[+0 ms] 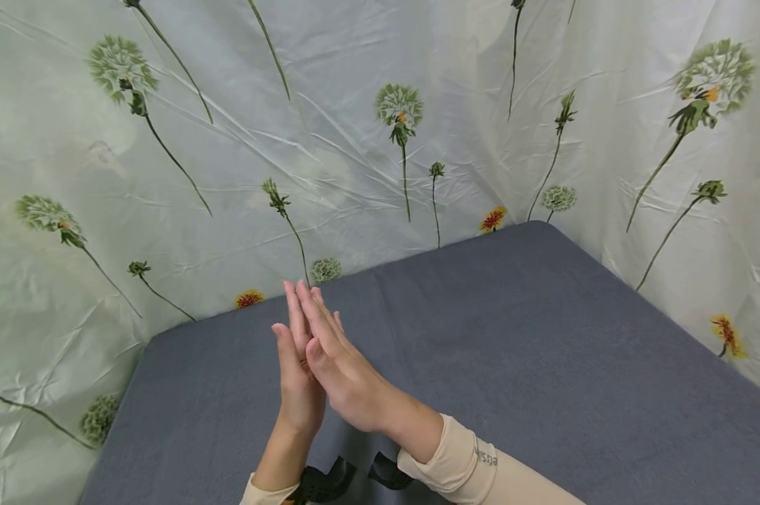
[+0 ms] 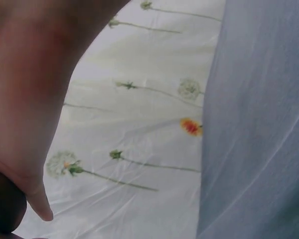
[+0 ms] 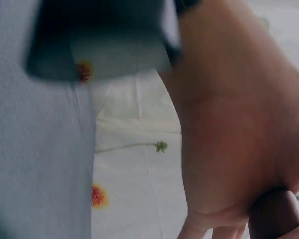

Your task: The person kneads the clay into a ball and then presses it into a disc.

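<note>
Raised above the grey surface in the head view, my left hand and right hand face each other palm to palm. Their fingers are straight and point up and away, with the fingertips close together. Between the palms sits a small, dark brown rounded thing, also seen in the right wrist view as a brown rounded end. Only a reddish-brown sliver of it shows from the head, and its kind cannot be told. The palms hide most of it.
A grey cloth-covered surface spreads below the hands. Behind it and to its sides hangs a pale curtain printed with dandelions and orange flowers. Black wrist mounts sit beneath the wrists.
</note>
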`<act>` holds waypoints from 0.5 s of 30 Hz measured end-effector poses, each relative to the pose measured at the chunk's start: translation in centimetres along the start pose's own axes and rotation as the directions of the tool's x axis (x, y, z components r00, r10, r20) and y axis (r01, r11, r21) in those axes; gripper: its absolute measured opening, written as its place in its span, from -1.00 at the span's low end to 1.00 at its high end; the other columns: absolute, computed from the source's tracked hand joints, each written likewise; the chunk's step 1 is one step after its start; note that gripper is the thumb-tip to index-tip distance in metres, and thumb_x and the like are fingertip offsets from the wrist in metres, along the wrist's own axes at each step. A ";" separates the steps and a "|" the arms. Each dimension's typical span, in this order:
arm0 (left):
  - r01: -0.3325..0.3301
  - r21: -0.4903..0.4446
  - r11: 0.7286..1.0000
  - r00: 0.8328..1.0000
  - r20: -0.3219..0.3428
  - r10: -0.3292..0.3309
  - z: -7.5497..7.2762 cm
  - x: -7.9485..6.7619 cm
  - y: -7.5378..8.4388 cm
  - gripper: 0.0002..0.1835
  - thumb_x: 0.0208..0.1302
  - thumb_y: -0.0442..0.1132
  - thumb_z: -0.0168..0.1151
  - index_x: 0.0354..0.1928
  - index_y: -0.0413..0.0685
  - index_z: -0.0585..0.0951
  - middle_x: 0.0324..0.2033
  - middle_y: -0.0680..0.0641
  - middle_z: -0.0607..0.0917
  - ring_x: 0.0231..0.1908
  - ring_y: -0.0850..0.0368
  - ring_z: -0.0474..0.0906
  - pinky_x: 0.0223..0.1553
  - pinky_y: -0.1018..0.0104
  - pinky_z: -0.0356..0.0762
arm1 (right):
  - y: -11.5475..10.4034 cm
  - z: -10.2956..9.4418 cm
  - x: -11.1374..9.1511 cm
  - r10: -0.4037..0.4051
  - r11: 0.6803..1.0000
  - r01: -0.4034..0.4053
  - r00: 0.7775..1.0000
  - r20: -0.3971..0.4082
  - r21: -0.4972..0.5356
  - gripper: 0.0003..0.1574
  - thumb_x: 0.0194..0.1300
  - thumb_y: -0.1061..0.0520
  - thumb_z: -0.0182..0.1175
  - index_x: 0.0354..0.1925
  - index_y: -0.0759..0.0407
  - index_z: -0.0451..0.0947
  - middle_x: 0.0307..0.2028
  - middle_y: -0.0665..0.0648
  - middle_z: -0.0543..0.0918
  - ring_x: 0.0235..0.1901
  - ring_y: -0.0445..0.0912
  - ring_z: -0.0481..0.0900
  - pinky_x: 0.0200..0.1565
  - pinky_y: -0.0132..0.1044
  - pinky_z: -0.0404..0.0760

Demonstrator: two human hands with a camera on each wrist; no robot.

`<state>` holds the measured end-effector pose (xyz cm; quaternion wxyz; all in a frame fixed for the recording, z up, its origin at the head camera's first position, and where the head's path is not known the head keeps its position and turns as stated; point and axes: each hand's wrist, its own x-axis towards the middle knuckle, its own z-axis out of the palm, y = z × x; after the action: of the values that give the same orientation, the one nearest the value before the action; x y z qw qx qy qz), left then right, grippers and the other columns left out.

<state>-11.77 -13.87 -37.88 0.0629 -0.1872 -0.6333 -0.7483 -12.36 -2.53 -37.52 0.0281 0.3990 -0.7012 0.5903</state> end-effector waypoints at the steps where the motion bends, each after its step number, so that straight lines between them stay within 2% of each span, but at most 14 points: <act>1: 0.002 0.014 1.000 1.000 0.021 -0.002 0.2 0.0 -0.2 -0.20 0.60 0.48 -0.68 0.70 0.46 -0.51 0.74 0.27 -0.39 0.74 0.22 -0.46 0.74 -0.06 -0.42 | 0.1 -0.3 0.1 -0.006 1.000 0.006 1.000 -0.014 -0.001 0.02 0.63 -0.54 -0.71 0.77 -0.09 -0.44 0.75 -0.17 -0.36 0.74 -0.12 -0.47 0.71 0.20 -0.36; 4: 0.014 0.057 0.998 0.998 0.066 -0.018 0.9 -0.2 -0.9 -0.26 0.62 0.43 -0.77 0.69 0.48 -0.51 0.72 0.33 -0.38 0.75 0.13 -0.38 0.72 -0.17 -0.43 | 0.5 -1.4 0.4 -0.014 1.000 0.015 0.999 -0.051 0.019 0.06 0.62 -0.56 -0.69 0.77 -0.04 -0.43 0.76 -0.13 -0.36 0.74 -0.13 -0.46 0.70 0.22 -0.41; 8: 0.020 0.105 0.994 0.995 0.099 -0.030 2.0 -0.8 -1.0 -0.28 0.64 0.38 -0.82 0.69 0.41 -0.54 0.69 0.36 -0.47 0.74 0.05 -0.47 0.65 -0.37 -0.54 | 1.2 -2.3 0.7 0.001 0.999 0.004 0.996 -0.084 0.055 0.12 0.59 -0.60 -0.67 0.77 -0.01 -0.41 0.76 -0.10 -0.33 0.74 -0.12 -0.45 0.70 0.23 -0.42; 11: -0.003 0.150 0.989 0.997 0.073 -0.008 2.2 -1.0 -0.3 -0.26 0.64 0.38 -0.81 0.70 0.39 -0.52 0.70 0.32 -0.45 0.73 0.09 -0.55 0.64 -0.38 -0.55 | 1.8 -2.2 1.0 0.034 0.995 -0.028 0.998 -0.061 0.097 0.13 0.56 -0.64 -0.66 0.77 -0.07 -0.44 0.75 -0.14 -0.36 0.74 -0.12 -0.47 0.70 0.23 -0.38; 15: -0.028 0.165 0.986 1.000 -0.001 0.029 1.5 -0.9 0.8 -0.26 0.61 0.45 -0.76 0.69 0.52 -0.50 0.73 0.26 -0.33 0.74 0.16 -0.48 0.67 -0.29 -0.51 | 2.0 -1.2 0.8 0.054 0.989 -0.056 0.998 0.012 0.134 0.11 0.55 -0.64 -0.65 0.76 -0.11 -0.49 0.74 -0.17 -0.41 0.74 -0.11 -0.48 0.70 0.26 -0.29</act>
<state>-10.36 -12.66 -37.32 0.0899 -0.1893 -0.6902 -0.6926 -14.64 -1.95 -38.31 -0.0179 0.3829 -0.6707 0.6350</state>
